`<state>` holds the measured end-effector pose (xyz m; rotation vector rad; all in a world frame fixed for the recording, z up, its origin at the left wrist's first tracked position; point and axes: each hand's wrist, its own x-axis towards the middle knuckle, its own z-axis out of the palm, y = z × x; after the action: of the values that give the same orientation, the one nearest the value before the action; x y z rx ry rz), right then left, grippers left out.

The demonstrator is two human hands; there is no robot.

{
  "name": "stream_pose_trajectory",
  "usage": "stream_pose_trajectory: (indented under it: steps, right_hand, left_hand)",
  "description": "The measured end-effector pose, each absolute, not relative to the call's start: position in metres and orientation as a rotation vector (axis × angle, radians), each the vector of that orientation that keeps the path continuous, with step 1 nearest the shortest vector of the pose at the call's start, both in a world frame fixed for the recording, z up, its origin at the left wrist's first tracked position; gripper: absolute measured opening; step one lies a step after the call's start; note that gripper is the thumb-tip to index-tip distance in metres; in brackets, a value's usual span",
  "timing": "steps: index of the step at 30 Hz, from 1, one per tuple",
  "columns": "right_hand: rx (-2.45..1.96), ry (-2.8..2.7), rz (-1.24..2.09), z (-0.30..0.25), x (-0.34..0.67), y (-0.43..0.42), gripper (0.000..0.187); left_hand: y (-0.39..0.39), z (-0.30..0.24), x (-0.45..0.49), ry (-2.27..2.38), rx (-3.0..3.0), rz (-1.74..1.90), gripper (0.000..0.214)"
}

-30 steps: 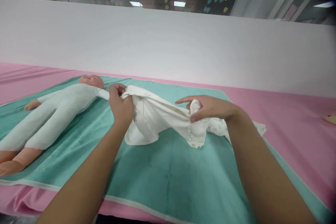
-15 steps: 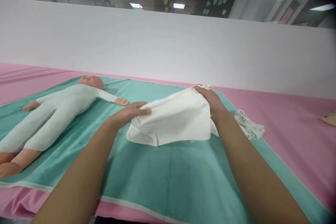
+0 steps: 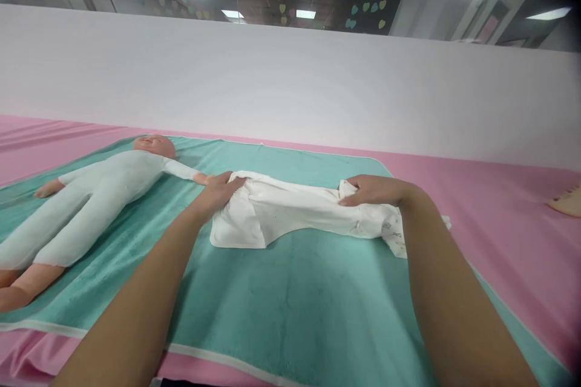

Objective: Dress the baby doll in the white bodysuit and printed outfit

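A white baby garment [image 3: 295, 202] stretches sideways between my two hands, low over the green towel [image 3: 290, 302]. My left hand [image 3: 219, 193] is closed on its left end, where a squared flap hangs down. Further right, my right hand [image 3: 370, 190] pinches the upper edge of the cloth. Past that hand a patterned part [image 3: 396, 236] of the fabric shows, partly hidden behind my right forearm. Close to my left hand lies the outstretched arm of a baby doll [image 3: 118, 178], which rests on its back in a pale one-piece suit.
Pink cloth [image 3: 490, 211] covers the surface under and around the towel. A white wall panel [image 3: 290, 91] rises along the back, with glass bearing heart-shaped stickers [image 3: 282, 8] above it. At the far right edge a tan object [image 3: 567, 201] is partly in view.
My right hand has come down and turned inward. The garment, bunched and raised before, now lies lower and is drawn out lengthwise. My left hand has shifted slightly left, still gripping it.
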<state>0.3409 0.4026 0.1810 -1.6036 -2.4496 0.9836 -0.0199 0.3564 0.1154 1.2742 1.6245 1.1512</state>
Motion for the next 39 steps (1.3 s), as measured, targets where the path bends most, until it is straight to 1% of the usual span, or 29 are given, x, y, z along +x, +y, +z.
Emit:
stream_pose_trajectory:
  steps: [2,4,8,10,12,15,17,19,21,22,24,26,28,30,32,34,37,39]
  right_hand:
    - [-1.595,-2.499,1.101,0.182,0.346,0.402,0.038]
    - [-1.491,-2.452,1.256,0.182,0.352,0.399,0.036]
    - [-1.095,-2.155,1.549,0.171,0.357,0.400,0.033]
    - [-1.154,-2.058,1.559,0.159,0.353,0.406,0.034]
    - [-1.409,-2.051,1.395,0.143,0.342,0.415,0.032]
    - [-1.743,-2.063,0.810,0.119,0.318,0.428,0.029]
    - [-1.818,-2.017,0.521,0.107,0.301,0.434,0.028]
    - [-1.868,-1.924,0.327,0.100,0.289,0.436,0.030]
    - [-1.893,-1.816,0.068,0.098,0.284,0.436,0.034]
    - [-1.887,-1.761,-0.065,0.098,0.284,0.435,0.035]
    - [-1.853,-1.670,-0.276,0.098,0.288,0.435,0.033]
    - [-1.818,-1.635,-0.371,0.098,0.294,0.435,0.030]
    - [-1.792,-1.655,-0.412,0.099,0.299,0.435,0.028]
    - [-1.782,-1.709,-0.422,0.099,0.301,0.435,0.029]
    - [-1.779,-1.758,-0.436,0.097,0.299,0.435,0.031]
    - [-1.763,-1.814,-0.472,0.093,0.294,0.436,0.030]
    - [-1.734,-1.882,-0.547,0.084,0.285,0.435,0.025]
    - [-1.709,-1.890,-0.587,0.076,0.278,0.432,0.031]
  left_hand:
    - [0.352,0.117,-0.020,1.640,1.255,0.998,0.046]
    - [0.347,0.119,-0.022,1.486,1.213,0.914,0.043]
    - [0.343,0.123,-0.030,1.270,1.197,0.934,0.038]
    - [0.346,0.123,-0.032,1.341,1.317,0.905,0.038]
    - [0.353,0.119,-0.030,1.649,1.528,0.834,0.035]
    - [0.365,0.106,-0.019,2.277,1.801,0.658,0.031]
    - [0.370,0.098,-0.010,2.511,1.920,0.627,0.029]
    - [0.373,0.093,-0.004,2.598,1.975,0.711,0.030]
    - [0.375,0.090,-0.003,2.585,1.904,0.785,0.033]
    - [0.375,0.090,-0.004,2.530,1.843,0.765,0.036]
    - [0.376,0.088,-0.010,2.307,1.788,0.615,0.039]
    - [0.376,0.087,-0.014,2.060,1.833,0.459,0.036]
    - [0.376,0.086,-0.017,2.005,1.900,0.479,0.030]
    - [0.375,0.086,-0.016,2.206,1.908,0.641,0.032]
    - [0.375,0.088,-0.015,2.504,1.852,0.792,0.039]
    - [0.376,0.087,-0.015,2.700,1.804,0.824,0.045]
    - [0.380,0.082,-0.015,2.745,1.886,0.769,0.040]
    - [0.383,0.077,-0.011,2.718,2.047,0.755,0.036]
